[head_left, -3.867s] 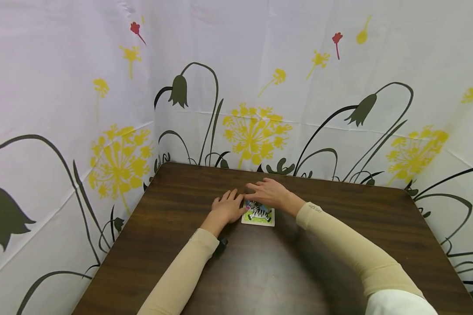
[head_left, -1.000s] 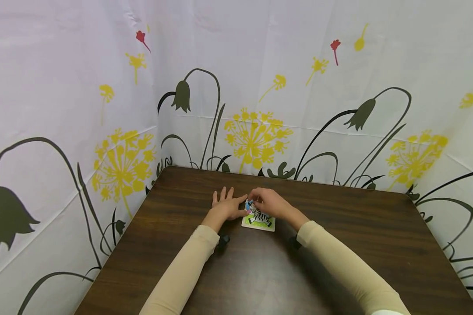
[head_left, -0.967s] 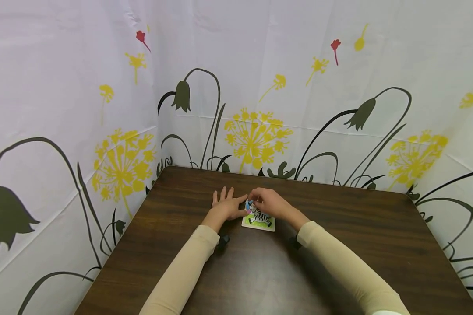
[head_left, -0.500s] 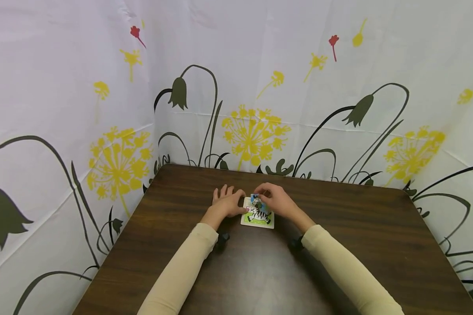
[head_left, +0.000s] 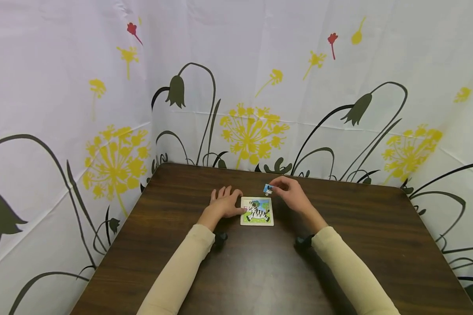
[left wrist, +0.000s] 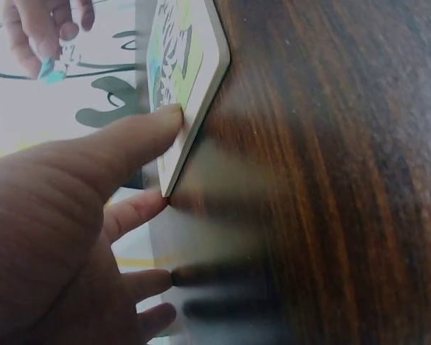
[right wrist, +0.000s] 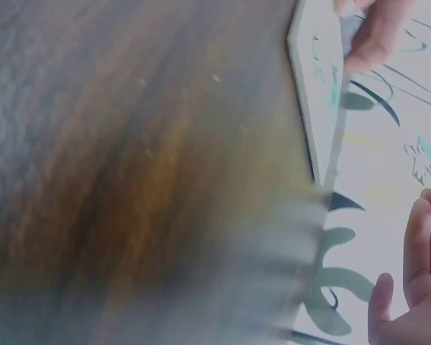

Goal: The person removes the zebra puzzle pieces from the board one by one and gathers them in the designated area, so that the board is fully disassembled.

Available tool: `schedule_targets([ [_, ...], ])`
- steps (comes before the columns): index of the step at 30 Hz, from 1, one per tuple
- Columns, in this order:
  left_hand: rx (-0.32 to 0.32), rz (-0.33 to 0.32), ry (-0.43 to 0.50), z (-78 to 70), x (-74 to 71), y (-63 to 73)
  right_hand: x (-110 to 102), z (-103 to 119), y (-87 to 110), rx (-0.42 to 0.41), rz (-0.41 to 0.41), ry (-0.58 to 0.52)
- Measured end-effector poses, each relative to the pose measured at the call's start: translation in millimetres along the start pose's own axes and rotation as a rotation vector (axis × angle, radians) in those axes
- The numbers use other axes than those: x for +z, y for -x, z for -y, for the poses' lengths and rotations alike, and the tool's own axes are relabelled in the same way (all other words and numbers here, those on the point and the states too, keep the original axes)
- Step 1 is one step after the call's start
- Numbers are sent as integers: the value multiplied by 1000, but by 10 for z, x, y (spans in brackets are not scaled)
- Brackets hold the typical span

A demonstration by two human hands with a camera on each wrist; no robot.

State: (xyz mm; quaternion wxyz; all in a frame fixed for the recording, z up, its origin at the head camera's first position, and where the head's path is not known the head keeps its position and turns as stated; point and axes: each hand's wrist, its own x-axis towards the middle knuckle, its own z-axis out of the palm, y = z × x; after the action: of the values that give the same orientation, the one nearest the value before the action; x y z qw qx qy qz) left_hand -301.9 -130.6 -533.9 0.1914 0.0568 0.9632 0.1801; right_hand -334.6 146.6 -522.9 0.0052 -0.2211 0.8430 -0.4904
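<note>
A small square zebra jigsaw puzzle (head_left: 257,224) with a pale wooden rim lies flat on the table. My left hand (head_left: 220,206) is at its left side, fingers spread. In the left wrist view, the thumb (left wrist: 147,133) presses on the board's edge and the index finger reaches its corner. My right hand (head_left: 293,194) pinches a blue puzzle piece (head_left: 267,189) with a zebra head on it between thumb and fingers. That piece is held up beyond the board's far right corner, apart from it. In the right wrist view the piece (right wrist: 420,162) shows above the fingertips.
The dark wood-grain table (head_left: 358,245) stretches around the board on all sides. A white cloth with printed flowers (head_left: 256,131) hangs behind its far edge and at both sides. Dark camera mounts (head_left: 303,241) sit under the wrists.
My right hand has lifted the puzzle piece off the board and moved it away to the far right. The board's upper part is now uncovered. My left hand keeps its place.
</note>
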Motion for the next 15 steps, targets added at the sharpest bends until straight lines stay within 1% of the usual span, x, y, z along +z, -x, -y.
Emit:
schedule_targets([
  [5, 65, 28, 48, 108, 43, 36, -131, -32, 48, 15, -13, -36],
  [9, 114, 60, 66, 175, 56, 63, -237, -69, 83, 47, -27, -31],
  [12, 134, 80, 65, 207, 56, 77, -307, -115, 96, 83, -35, -15],
  [15, 134, 85, 56, 226, 51, 76, -357, -157, 100, 119, -14, 7],
])
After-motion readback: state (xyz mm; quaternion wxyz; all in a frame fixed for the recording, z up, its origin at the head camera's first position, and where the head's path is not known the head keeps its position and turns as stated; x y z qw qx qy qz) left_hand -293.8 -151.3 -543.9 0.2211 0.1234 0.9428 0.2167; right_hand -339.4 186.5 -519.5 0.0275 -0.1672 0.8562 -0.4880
